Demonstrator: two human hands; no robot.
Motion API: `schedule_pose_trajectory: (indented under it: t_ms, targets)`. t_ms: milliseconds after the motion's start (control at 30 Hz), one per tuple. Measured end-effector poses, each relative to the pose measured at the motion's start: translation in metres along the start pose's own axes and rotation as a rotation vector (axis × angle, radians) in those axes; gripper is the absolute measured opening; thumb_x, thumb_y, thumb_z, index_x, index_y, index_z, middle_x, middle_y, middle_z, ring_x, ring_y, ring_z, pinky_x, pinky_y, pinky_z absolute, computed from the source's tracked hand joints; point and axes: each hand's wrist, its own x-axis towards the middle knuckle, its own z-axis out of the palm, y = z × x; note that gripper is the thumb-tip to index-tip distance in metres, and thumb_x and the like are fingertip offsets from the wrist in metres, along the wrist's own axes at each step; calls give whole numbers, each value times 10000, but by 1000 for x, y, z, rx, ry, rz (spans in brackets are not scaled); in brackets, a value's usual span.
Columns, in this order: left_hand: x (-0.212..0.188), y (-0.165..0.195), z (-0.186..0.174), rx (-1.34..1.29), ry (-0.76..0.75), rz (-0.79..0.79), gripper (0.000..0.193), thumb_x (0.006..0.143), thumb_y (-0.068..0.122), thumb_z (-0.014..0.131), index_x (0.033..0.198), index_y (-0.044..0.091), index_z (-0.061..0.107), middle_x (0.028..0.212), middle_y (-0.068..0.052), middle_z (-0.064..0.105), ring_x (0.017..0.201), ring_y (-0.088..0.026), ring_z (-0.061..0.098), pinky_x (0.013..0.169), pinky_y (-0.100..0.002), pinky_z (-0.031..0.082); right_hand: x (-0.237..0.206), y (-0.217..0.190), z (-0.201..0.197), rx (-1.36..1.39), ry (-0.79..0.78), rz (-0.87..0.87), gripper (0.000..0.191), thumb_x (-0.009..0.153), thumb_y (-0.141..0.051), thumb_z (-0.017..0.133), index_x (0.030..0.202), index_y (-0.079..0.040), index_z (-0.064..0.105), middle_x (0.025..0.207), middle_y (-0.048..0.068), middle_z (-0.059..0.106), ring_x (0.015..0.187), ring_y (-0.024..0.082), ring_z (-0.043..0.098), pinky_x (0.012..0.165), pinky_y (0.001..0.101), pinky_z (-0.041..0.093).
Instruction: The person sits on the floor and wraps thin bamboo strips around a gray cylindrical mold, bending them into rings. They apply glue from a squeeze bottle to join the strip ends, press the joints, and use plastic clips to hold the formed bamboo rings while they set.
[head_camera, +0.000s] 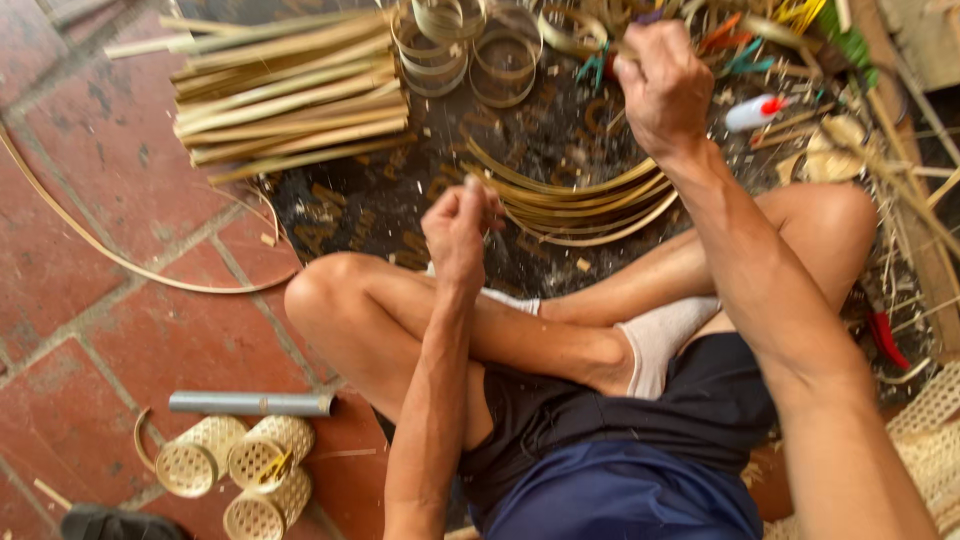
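Sorting stage, judged: right hand (662, 85) closed among bamboo strips (560, 30) at mat (350, 205) far edge. Left hand (458, 232) fisted, contents indiscernible. Next: draw one strip clear.

This is a floor-level bamboo weaving workshop, the kind run by hand in a yard or porch. The floor (90, 330) is worn red brick tile, and a dark mat (400, 190) is spread over it as the working surface, on which a person sits cross-legged. At the mat's far left corner lies a bundle of split bamboo slats (290, 90); beside it, along the far edge, are coiled bamboo strip rings (470, 50), and in the middle a stack of curved bamboo strips (580, 205). Three small woven bamboo baskets (240, 470) lie on the brick near the bottom left, next to a grey pipe (250, 403). A small white glue bottle with a red cap (752, 112) and scattered shavings lie at the mat's right edge.
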Motion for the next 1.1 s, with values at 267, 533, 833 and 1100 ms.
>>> schedule_pose_trajectory:
  t_ms: [267,533,833,1100]
  targets:
    - [19,-8,-8,-271,116,32,263,1026,90,632,1281,29,637,908,-62,727,738,-128,674,639,-298,582,-77,-40,-26,313,-545,-36,53,909,-148,777,893,-108,747,921,31,689,935,257,647,894,419,402]
    - [14,-20,-21,-233,184,-41,220,999,135,725,1175,4,712,739,-52,685,589,-129,636,530,-287,537,-64,-28,-18,649,-677,370,144,929,-63,696,1063,-12,710,997,86,739,873,179,707,792,315,569]
    - [17,-4,1,-359,3,-221,339,990,164,647,1281,-11,637,1027,-172,761,799,-209,752,651,-342,648,-45,-45,-77,755,-427,309,63,1029,-42,721,1075,-14,754,952,75,696,847,152,638,748,292,497]
    - [-34,50,61,-562,-210,-8,336,1044,42,657,1356,-75,611,1199,-211,726,1047,-289,749,823,-387,645,-80,-77,-162,1079,-268,547,95,1046,-64,729,1087,16,700,916,-1,629,769,51,508,671,186,395]
